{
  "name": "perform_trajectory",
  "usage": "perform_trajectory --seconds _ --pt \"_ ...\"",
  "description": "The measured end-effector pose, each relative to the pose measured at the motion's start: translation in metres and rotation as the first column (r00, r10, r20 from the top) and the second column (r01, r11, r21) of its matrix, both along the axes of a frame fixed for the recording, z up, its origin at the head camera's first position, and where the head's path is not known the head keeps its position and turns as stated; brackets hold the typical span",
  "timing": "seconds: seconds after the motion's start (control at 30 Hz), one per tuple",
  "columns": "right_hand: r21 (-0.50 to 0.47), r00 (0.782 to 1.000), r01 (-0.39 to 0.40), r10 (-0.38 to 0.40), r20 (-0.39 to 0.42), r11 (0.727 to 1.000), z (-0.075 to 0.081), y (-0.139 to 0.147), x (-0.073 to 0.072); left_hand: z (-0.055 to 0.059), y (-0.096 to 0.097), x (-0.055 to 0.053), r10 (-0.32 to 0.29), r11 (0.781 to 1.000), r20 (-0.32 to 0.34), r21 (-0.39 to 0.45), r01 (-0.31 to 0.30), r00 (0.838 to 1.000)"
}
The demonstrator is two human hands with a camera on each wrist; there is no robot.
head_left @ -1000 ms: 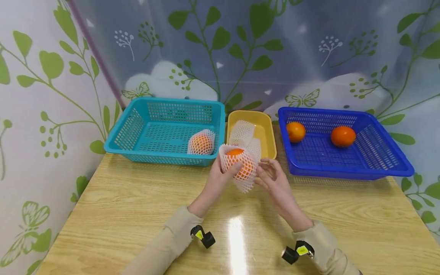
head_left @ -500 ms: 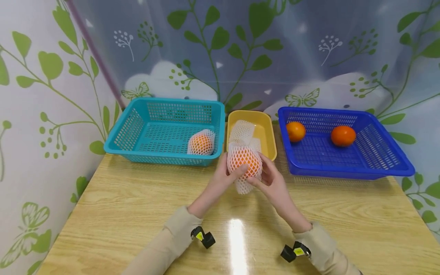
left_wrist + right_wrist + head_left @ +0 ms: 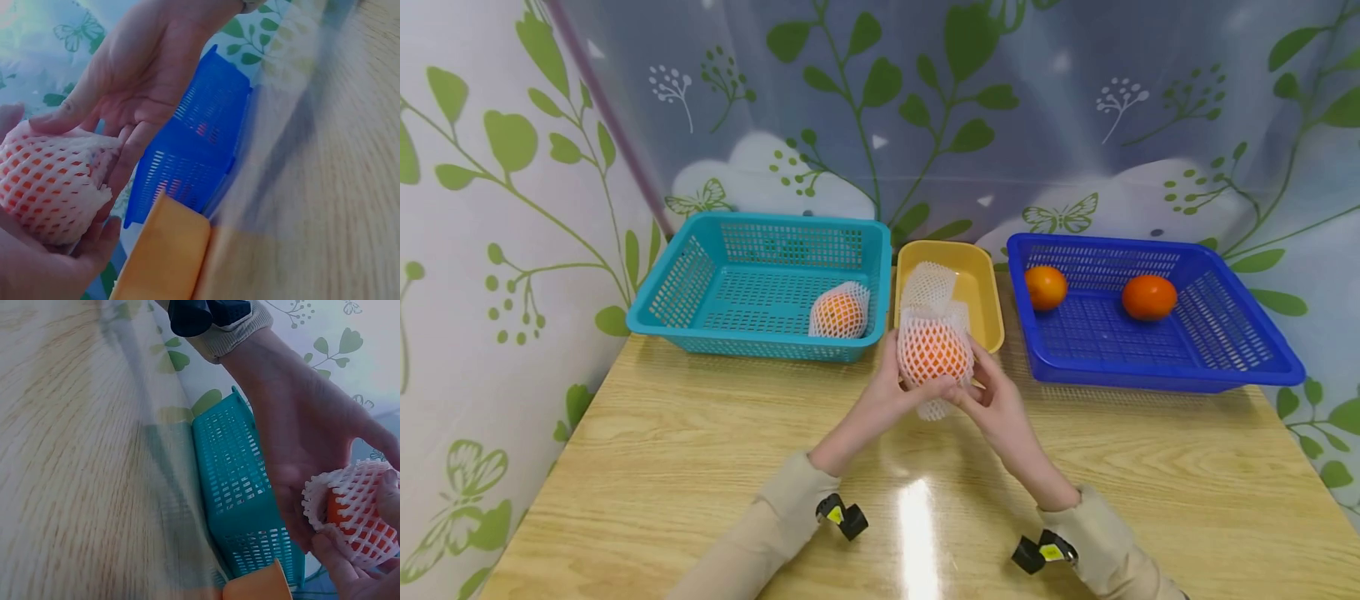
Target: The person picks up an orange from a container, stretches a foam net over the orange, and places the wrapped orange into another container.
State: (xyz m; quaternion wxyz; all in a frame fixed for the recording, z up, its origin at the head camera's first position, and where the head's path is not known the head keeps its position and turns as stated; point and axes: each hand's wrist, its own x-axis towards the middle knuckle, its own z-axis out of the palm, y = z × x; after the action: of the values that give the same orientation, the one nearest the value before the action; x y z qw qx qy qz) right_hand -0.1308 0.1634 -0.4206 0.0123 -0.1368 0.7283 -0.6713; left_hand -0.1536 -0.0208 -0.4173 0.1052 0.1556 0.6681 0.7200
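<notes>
Both hands hold an orange (image 3: 934, 354) in a white foam net over the front edge of the yellow tray (image 3: 976, 287). My left hand (image 3: 887, 398) curls round its left side, thumb across the near side. On the right, my right hand (image 3: 1000, 410) grips it with its thumb by the left thumb. Loose netting hangs below the fruit. In the right wrist view, some bare orange skin shows at the net's open end (image 3: 315, 500). More white foam nets (image 3: 929, 286) lie in the tray.
Left of the tray, a teal basket (image 3: 760, 343) holds one netted orange (image 3: 839, 313). To the right stands a blue basket (image 3: 1157, 377) with two bare oranges, one at its left wall (image 3: 1045, 288) and one farther right (image 3: 1149, 297). A patterned curtain (image 3: 880, 167) hangs behind.
The net now covers the orange's top, which was bare a second ago. My right hand has come in from the net's edge to grip the fruit, and the left thumb has slid down toward it.
</notes>
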Motion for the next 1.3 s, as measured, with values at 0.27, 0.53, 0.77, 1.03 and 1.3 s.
perform_trajectory --seconds 0.27,0.53,0.77,1.03,1.3 --pt "0.064 0.998 0.001 0.003 -0.064 0.998 0.008 0.001 -0.001 0.015 -0.013 -0.007 0.036 0.999 -0.113 -0.026 -0.039 0.993" --pt "0.068 0.982 -0.02 0.032 -0.185 0.997 0.019 0.011 -0.007 0.049 -0.062 -0.037 0.178 0.977 -0.189 -0.086 -0.197 0.966" --pt "0.062 0.983 0.036 -0.024 -0.18 0.997 0.023 0.023 -0.01 0.055 -0.117 -0.072 0.399 0.854 -0.205 -0.271 -0.443 0.894" --pt "0.066 0.987 0.037 -0.026 -0.157 0.997 0.021 0.027 -0.012 0.04 -0.148 -0.094 0.37 0.522 -0.261 -0.735 -0.433 0.891" --pt "0.078 0.987 0.042 -0.029 -0.156 0.996 0.021 0.029 -0.012 0.034 -0.159 -0.093 0.307 0.217 -0.185 -0.941 -0.258 0.934"
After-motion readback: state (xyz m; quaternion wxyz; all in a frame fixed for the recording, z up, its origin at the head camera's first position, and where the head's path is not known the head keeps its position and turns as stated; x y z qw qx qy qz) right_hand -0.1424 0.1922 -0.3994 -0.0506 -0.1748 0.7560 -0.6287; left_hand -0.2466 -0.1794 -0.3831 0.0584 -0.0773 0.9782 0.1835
